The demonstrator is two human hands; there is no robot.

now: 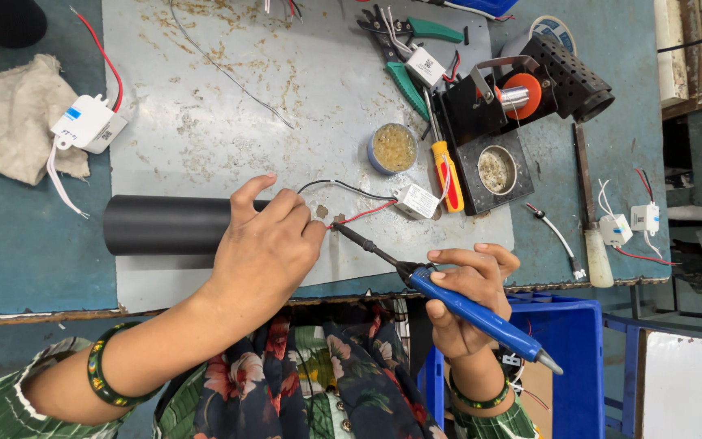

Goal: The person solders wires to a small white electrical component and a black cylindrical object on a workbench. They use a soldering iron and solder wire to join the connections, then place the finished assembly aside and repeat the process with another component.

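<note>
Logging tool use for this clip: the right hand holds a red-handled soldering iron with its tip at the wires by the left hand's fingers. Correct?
Not quite. In the head view the soldering iron in the right hand has a blue handle; the red-handled tool is the screwdriver lying on the metal sheet. Its tip is at the wires by the left hand.

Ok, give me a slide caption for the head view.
Left hand steadies a black tube while right hand holds a blue soldering iron to its wires.
</note>
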